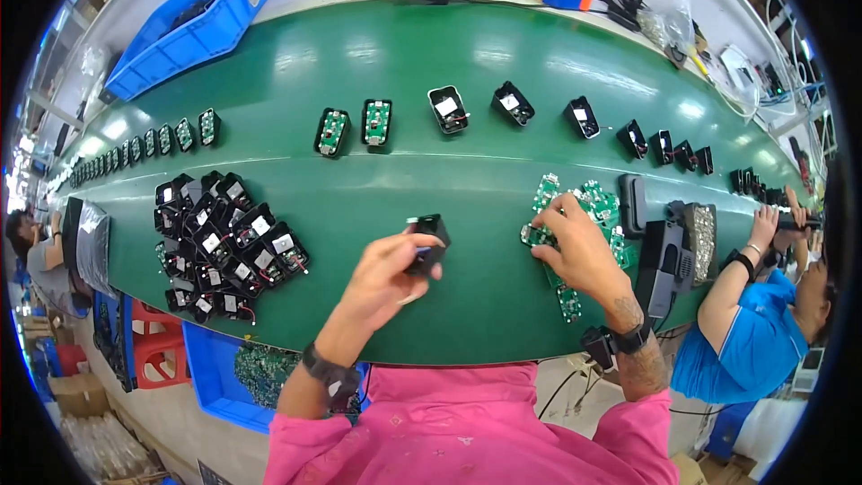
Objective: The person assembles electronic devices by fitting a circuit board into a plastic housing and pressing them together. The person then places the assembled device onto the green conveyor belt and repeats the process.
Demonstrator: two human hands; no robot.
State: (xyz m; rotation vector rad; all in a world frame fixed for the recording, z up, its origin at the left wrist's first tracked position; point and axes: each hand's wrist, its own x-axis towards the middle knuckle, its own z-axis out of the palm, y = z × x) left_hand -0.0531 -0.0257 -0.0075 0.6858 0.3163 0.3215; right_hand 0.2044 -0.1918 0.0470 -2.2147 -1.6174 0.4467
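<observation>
My left hand (388, 271) is closed around a small black plastic case (435, 229), held tilted above the middle of the green bench. Further right, my right hand (579, 247) is at a loose pile of green circuit boards (597, 202). Its thumb and forefinger are closed about the edge of one circuit board (532, 234) at the pile's left side. Another board (568, 304) lies just below that hand. To the left of my left hand is a heap of black cases (215, 242), with white blocks and thin red wires showing inside several.
A row of cases runs across the bench, some with green boards (378, 121), others open (513, 104). Dark boxy devices (663, 256) stand right of the boards. A blue crate (193, 27) is back left; a blue bin (224, 377) sits below. A co-worker (750, 332) works at right.
</observation>
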